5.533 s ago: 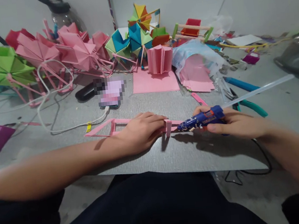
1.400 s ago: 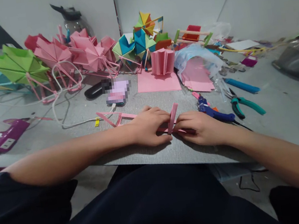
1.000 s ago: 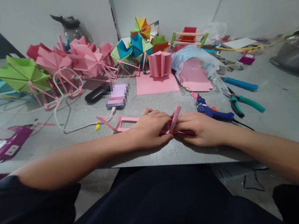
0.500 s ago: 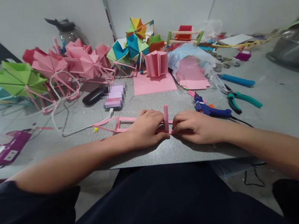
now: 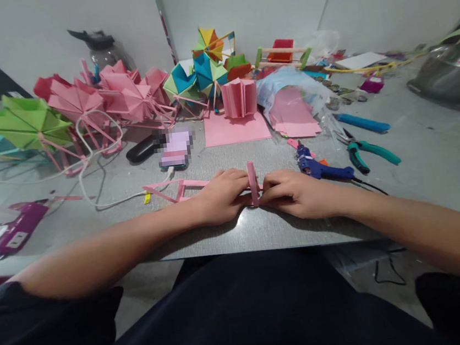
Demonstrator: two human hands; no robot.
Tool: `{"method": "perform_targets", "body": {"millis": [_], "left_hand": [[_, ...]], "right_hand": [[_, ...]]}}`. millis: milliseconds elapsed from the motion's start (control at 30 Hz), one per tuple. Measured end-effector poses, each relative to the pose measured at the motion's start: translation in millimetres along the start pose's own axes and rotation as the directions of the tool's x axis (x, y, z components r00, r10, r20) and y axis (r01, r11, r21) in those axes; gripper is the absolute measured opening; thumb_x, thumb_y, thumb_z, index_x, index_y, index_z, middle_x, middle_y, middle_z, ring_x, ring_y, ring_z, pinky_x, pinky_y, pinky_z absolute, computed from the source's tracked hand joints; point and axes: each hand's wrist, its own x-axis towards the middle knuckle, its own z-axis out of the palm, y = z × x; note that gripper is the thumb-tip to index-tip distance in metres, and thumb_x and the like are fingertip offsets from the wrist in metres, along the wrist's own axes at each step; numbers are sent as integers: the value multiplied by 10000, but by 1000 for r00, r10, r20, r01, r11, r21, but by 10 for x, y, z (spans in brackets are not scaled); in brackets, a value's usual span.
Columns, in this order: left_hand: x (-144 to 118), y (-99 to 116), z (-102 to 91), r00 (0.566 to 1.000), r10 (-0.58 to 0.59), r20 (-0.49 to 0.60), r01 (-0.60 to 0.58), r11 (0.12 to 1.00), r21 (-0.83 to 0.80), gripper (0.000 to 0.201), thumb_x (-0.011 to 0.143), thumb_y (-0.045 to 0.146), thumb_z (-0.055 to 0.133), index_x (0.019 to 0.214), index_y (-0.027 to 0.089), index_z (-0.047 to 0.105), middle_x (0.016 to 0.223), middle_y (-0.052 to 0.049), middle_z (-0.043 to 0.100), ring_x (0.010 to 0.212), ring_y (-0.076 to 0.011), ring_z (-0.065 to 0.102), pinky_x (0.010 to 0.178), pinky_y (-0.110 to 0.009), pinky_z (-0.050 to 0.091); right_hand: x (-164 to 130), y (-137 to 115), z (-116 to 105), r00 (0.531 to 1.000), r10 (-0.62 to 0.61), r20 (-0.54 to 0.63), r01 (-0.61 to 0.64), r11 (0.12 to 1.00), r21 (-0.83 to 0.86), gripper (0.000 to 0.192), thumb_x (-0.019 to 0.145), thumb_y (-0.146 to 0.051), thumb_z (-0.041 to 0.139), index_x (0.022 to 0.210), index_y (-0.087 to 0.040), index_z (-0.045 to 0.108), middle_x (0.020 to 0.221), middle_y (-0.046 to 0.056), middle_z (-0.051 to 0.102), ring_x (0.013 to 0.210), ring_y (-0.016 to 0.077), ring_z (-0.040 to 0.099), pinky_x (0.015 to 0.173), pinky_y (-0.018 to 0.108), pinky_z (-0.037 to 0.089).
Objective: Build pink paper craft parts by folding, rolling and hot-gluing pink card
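Both my hands work at a frame of narrow pink strips (image 5: 179, 190) that lies on the table near its front edge. My left hand (image 5: 225, 195) is closed around the frame's right part and covers much of it. Close by its fingertips a pink crosspiece (image 5: 253, 183) stands upright. On the other side of that piece my right hand (image 5: 294, 193) pinches the frame's right end; the fingertips hide what exactly is between them. A blue glue gun (image 5: 321, 168) lies just beyond my right hand.
Green-handled pliers (image 5: 373, 152) and a blue-handled tool (image 5: 363, 122) lie at right. A phone (image 5: 176, 148) with a white cable (image 5: 85, 178) is at left centre. Pink paper sheets (image 5: 236, 130) and several folded paper wheels (image 5: 33, 123) line the back. A purple device (image 5: 12, 228) sits far left.
The upright pink piece has shifted slightly left and turned a little. My right hand has moved slightly left with it, fingertips close to the piece. My left hand keeps its hold.
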Motion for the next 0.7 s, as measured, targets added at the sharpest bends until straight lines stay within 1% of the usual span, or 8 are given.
{"method": "perform_targets", "body": {"millis": [67, 167, 333, 467, 700], "left_hand": [[0, 7, 13, 1000, -17, -11, 17, 1000, -2, 240, 1088, 262, 593, 1293, 236, 716, 1375, -111, 740, 1335, -318, 665, 1141, -503, 490], [5, 47, 33, 998, -56, -36, 55, 998, -27, 222, 1075, 265, 587, 1245, 247, 729, 1359, -105, 736, 1315, -318, 663, 1143, -513, 483], [18, 116, 33, 982, -168, -88, 161, 984, -75, 165, 1014, 283, 672, 1151, 256, 760, 1304, -79, 742, 1268, -321, 663, 1133, -529, 466], [32, 136, 14, 964, -249, -98, 243, 967, -72, 136, 977, 327, 742, 1088, 251, 762, 1251, -65, 745, 1248, -329, 661, 1105, -533, 446], [48, 149, -5, 952, -290, -94, 281, 955, -93, 158, 933, 356, 789, 1066, 273, 764, 1207, -50, 743, 1236, -323, 661, 1064, -528, 417]], "right_hand": [[-4, 7, 2, 1000, 27, 1, -27, 1000, -1, 283, 1132, -264, 629, 1285, -297, 864, 1071, 84, 731, 1032, 241, 665, 948, 402, 535], [-4, 18, 9, 999, 51, 5, -51, 999, -1, 268, 1130, -289, 645, 1268, -308, 874, 1018, 76, 696, 1000, 242, 638, 930, 409, 520], [13, 16, 8, 998, 67, 17, -68, 997, 43, 275, 1132, -286, 631, 1240, -312, 882, 1059, 87, 709, 1015, 248, 641, 943, 435, 521], [23, 19, 10, 993, 107, 41, -109, 992, 63, 262, 1118, -274, 645, 1206, -312, 889, 1069, 86, 710, 1025, 245, 640, 973, 444, 530], [26, 63, 18, 993, 107, 54, -111, 992, 67, 256, 1106, -251, 649, 1179, -305, 889, 1092, 91, 716, 1042, 249, 654, 976, 446, 533]]}}
